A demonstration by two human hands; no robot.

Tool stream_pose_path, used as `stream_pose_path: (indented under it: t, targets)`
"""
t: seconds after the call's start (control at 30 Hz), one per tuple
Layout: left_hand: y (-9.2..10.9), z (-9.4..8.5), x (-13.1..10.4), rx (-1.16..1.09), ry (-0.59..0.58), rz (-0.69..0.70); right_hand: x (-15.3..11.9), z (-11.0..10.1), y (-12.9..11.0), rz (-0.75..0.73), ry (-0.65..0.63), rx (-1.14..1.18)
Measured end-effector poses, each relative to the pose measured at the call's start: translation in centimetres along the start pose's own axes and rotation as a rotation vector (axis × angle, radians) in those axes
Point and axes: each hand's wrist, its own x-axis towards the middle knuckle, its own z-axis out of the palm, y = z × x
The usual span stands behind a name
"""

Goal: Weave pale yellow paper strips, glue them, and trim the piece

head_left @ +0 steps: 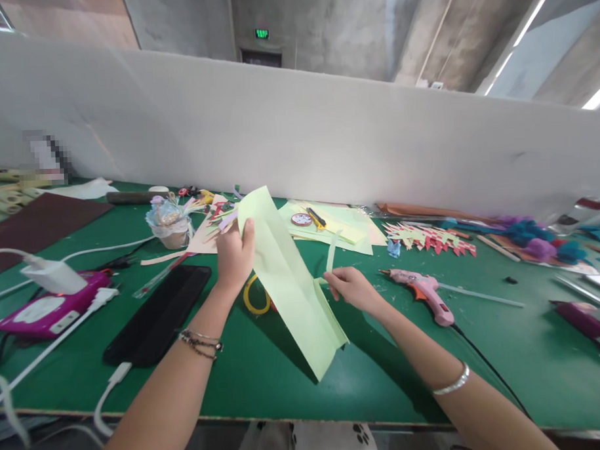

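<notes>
A light green paper sheet [287,278], folded along its right edge, is held up at a slant over the table. My left hand [236,253] grips its upper left edge, thumb in front. At the sheet's right side, my right hand [349,287] is closed with fingertips pinching a narrow pale green strip [332,253] that sticks up. Yellow-handled scissors [256,297] lie partly hidden behind the sheet. To the right of my right hand rests a pink glue gun [423,291] with its cord running toward the front edge.
A black phone [158,315] is plugged in at left, near a purple power strip [57,309] and white cables. Behind are a wrapped pot [172,226], paper sheets with a yellow cutter [316,218], and red and green jagged cutouts [431,239]. A white partition [297,133] stands behind.
</notes>
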Motion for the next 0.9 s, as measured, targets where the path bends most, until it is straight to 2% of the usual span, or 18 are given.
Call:
stream_pose_path:
  t: [0.13, 0.37, 0.47, 0.6, 0.77, 0.9]
  targets:
    - [-0.1, -0.1, 0.0, 0.034, 0.000, 0.003, 0.1, -0.1, -1.6, 0.014, -0.036, 0.058]
    - [-0.1, -0.1, -0.1, 0.088, 0.011, 0.049, -0.3, 0.2, -4.6, 0.039, -0.135, 0.009]
    - [0.0, -0.3, 0.0, 0.099, 0.033, 0.054, -0.9, 0.1, -5.3, 0.042, -0.124, 0.027]
    - [0.1, -0.4, 0.1, 0.077, 0.059, 0.042, -1.3, 0.2, -5.9, -0.029, -0.063, -0.062]
    - [0.0, -0.2, 0.0, -0.035, 0.070, -0.041, -0.3, 0.6, -5.4, -0.031, 0.030, -0.140]
    - [-0.1, -0.1, 0.1, -0.194, 0.081, -0.190, 0.2, 0.6, -4.9, -0.027, 0.039, -0.139]
